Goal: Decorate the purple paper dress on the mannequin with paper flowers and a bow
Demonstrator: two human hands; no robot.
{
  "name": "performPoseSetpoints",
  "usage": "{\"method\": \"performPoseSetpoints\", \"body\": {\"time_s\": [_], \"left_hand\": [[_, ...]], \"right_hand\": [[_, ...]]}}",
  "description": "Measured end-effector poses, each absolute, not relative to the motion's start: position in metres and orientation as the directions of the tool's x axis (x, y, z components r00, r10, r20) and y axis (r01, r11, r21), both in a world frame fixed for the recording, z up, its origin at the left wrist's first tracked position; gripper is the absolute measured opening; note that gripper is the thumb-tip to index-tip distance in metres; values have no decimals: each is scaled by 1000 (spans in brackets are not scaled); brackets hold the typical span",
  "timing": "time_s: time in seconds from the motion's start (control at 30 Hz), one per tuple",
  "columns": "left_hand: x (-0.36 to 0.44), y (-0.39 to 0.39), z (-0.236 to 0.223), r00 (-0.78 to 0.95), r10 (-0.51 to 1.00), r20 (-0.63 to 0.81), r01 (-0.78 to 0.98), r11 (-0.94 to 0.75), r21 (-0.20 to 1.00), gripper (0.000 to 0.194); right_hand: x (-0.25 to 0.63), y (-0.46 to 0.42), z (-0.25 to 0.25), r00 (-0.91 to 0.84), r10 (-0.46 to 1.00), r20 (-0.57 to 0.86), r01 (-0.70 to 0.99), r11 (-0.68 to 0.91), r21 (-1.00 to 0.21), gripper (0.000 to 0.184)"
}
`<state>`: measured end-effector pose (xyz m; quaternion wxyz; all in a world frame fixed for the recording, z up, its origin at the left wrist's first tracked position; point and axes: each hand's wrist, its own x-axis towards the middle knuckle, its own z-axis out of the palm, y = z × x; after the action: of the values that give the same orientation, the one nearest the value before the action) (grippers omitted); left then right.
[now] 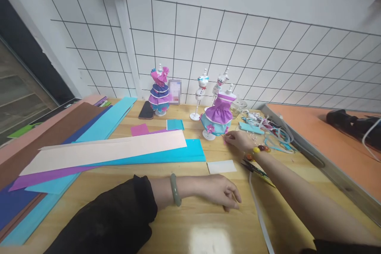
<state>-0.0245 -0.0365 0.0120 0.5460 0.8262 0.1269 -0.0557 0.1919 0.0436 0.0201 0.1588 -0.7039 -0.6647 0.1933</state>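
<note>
My right hand (pixel 236 139) reaches to the lower right edge of a mini dress form (pixel 222 111) in a purple and light blue paper dress with a pink flower. Its fingertips are pinched together by the hem and a bit of pink; what they hold, if anything, is hidden. My left hand (pixel 222 191) rests on the table, fingers loosely curled and apart, with nothing in it. Between the hands lie a small white paper piece (pixel 222 166) and scissors (pixel 258 172) with yellow handles, under my right wrist. A white ribbon (pixel 259 214) runs toward the front edge.
Long crepe paper strips (pixel 113 147) cover the left side. Behind stand a dress form in a tiered dress (pixel 160 91), bare white forms (pixel 202 87) and a phone (pixel 146 110). A ribbon pile (pixel 268 127) lies right, beside an orange surface (pixel 327 143) with a raised edge.
</note>
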Motion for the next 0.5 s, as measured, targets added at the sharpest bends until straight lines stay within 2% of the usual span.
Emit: {"method": "performPoseSetpoints", "body": {"time_s": [0.1,0.2,0.37,0.5], "left_hand": [[-23,-34,12,964,130,-231,264,-391,882,36],[-22,-33,9,966,125,-226,258,-413,873,37],[-22,-32,5,968,132,-211,248,-415,875,37],[-21,-32,4,964,149,-219,262,-405,876,36]], "right_hand": [[197,56,16,36,988,-152,912,-95,-400,19],[205,63,14,52,974,-220,931,-127,-343,29],[219,77,19,130,972,-194,931,-187,-313,29],[218,90,18,112,975,-190,922,-174,-347,30]]}}
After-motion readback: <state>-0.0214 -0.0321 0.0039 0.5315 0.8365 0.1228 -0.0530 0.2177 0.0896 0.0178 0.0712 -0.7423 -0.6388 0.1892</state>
